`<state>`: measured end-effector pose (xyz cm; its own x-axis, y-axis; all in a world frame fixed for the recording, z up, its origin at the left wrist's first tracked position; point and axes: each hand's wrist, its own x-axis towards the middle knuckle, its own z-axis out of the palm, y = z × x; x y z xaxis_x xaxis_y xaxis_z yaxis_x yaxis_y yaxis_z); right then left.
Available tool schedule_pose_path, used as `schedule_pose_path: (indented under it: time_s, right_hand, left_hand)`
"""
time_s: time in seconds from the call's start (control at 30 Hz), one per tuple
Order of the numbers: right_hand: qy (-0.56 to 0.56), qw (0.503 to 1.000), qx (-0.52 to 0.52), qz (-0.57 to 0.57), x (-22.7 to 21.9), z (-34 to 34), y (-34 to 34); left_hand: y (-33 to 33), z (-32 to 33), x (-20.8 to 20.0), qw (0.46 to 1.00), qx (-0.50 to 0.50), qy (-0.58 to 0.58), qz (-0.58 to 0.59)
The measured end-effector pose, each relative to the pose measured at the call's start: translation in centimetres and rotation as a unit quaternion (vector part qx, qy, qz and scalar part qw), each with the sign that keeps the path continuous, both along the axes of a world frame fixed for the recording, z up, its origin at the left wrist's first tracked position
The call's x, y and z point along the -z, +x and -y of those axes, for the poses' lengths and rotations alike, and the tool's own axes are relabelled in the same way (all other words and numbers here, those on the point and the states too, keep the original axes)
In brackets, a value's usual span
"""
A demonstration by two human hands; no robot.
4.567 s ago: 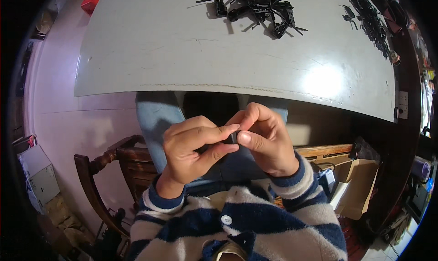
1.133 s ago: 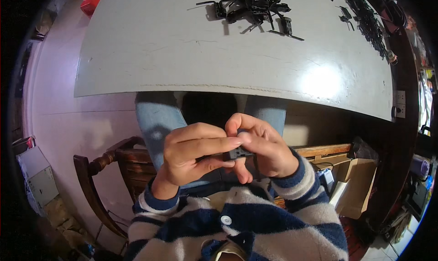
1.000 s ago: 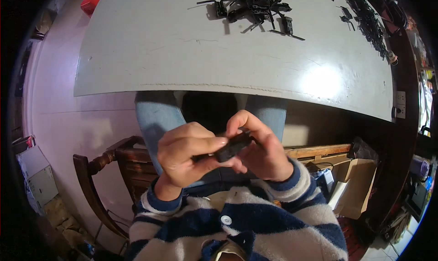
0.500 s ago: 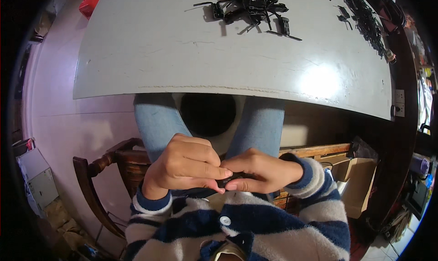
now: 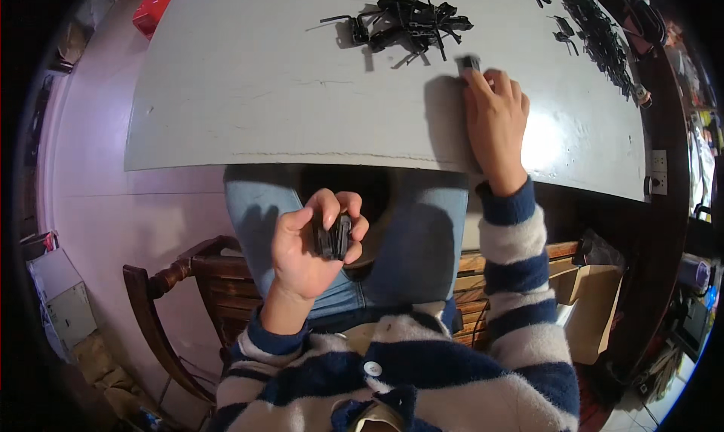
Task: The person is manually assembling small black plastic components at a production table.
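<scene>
My left hand (image 5: 300,251), palm up over my lap, has its fingers curled round a few small black plastic parts (image 5: 334,238) standing side by side. What kind of parts they are I cannot make out. Over the table my right hand (image 5: 498,111) reaches forward, thumb and fingertips closed on a small dark block-shaped piece (image 5: 468,61); its lower end is hidden by the fingers. Left of that piece lies a loose heap of black plastic parts (image 5: 415,26) with thin rods sticking out.
A longer pile of black parts (image 5: 599,43) lies along the right side of the white table (image 5: 264,122), with a few loose pieces beside it. A red object (image 5: 154,9) is by the far left corner. Behind my lap are a wooden chair (image 5: 162,281) and a cardboard box (image 5: 592,304).
My hands have parted. The right one has gone forward onto the table, to the piece near the heap. The left has turned palm up and moved slightly left, black parts in it.
</scene>
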<state>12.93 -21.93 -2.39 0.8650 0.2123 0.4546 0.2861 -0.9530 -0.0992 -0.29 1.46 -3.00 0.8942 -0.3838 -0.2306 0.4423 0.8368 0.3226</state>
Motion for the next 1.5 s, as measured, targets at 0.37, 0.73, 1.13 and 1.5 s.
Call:
schedule_pose_path:
  time_s: [0.37,0.73,1.13,1.5]
  right_hand:
    - [0.657,0.555,-0.292,-0.419,-2.5,-4.6,-10.6]
    - [0.534,0.398,-0.323,-0.672,-3.2,-3.8,-10.4]
    - [0.178,0.942,-0.247,-0.14,-5.5,-5.6,-10.7]
    - [0.739,0.431,-0.228,-0.465,-3.7,-5.1,-9.8]
  left_hand:
    - [1.2,1.4,-0.6,0.878,-0.09,0.39,0.264]
    - [2.8,-0.7,-1.9,0.793,0.007,0.377,0.479]
    - [1.7,-0.1,-3.4,0.794,-0.026,0.539,0.278]
    - [1.5,-0.8,-3.8,0.767,-0.051,0.519,0.374]
